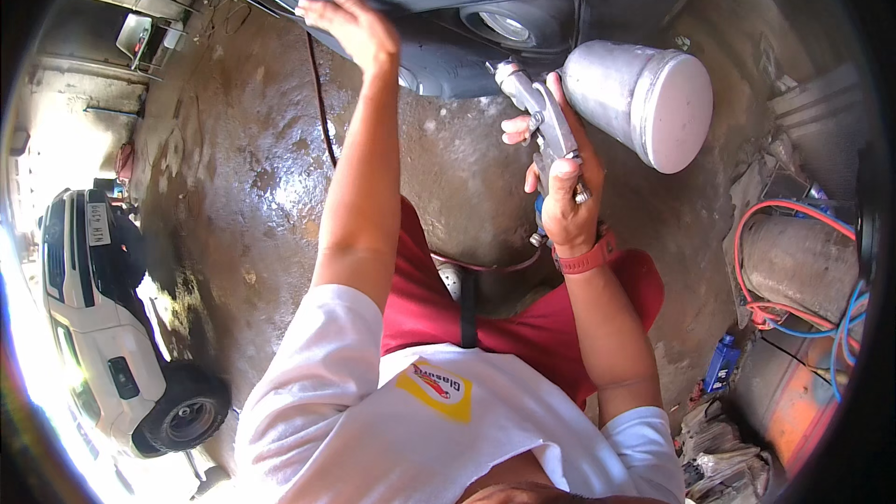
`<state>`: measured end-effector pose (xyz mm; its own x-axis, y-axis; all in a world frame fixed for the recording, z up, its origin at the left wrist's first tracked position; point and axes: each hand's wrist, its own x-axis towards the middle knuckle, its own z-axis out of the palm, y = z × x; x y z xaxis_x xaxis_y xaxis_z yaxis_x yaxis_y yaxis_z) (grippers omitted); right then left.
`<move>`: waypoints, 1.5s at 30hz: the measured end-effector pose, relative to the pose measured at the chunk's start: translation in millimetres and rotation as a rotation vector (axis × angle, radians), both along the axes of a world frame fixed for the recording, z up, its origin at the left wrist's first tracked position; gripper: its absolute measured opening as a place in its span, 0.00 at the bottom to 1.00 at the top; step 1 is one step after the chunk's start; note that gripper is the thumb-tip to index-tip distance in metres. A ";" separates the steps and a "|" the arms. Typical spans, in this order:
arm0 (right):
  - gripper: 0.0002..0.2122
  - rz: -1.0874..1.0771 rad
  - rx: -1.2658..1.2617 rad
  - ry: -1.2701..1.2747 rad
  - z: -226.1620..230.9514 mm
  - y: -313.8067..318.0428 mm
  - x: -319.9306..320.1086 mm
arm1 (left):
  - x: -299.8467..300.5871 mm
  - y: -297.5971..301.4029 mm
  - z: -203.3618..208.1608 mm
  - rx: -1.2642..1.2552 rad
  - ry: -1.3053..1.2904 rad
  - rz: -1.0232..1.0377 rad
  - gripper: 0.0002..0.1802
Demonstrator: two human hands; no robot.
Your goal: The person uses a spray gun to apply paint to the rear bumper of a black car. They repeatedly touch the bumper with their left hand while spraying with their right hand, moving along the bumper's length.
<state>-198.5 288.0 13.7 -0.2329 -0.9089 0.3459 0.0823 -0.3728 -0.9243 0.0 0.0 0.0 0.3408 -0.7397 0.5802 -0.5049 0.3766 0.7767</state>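
Note:
My left hand [362,35] is stretched out with its fingers extended over the dark grey car bumper [420,35]; I cannot tell whether it touches the surface. A metal spray gun [553,121] is gripped in my right hand [571,210], its nozzle end directed toward the bumper. The gun's large silver paint cup [635,98] sticks out to the right, its pale round lid facing me. Left of the gun is a round lamp [504,26] set in the bumper. Part of the gun's handle is hidden behind my fingers.
A thin reddish hose [499,269] runs behind my legs; another dark stretch of hose [322,103] hangs near the bumper. On the right are a grey cylinder [798,261], coiled red and blue hoses [747,252] and a blue bottle [721,363]. A white vehicle [112,355] stands left on the wet-looking floor.

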 end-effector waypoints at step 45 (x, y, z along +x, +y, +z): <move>0.49 -0.080 0.044 -0.060 -4.0 6.2 -34.7 | -134.2 54.5 49.3 -0.615 -1.210 -0.333 0.48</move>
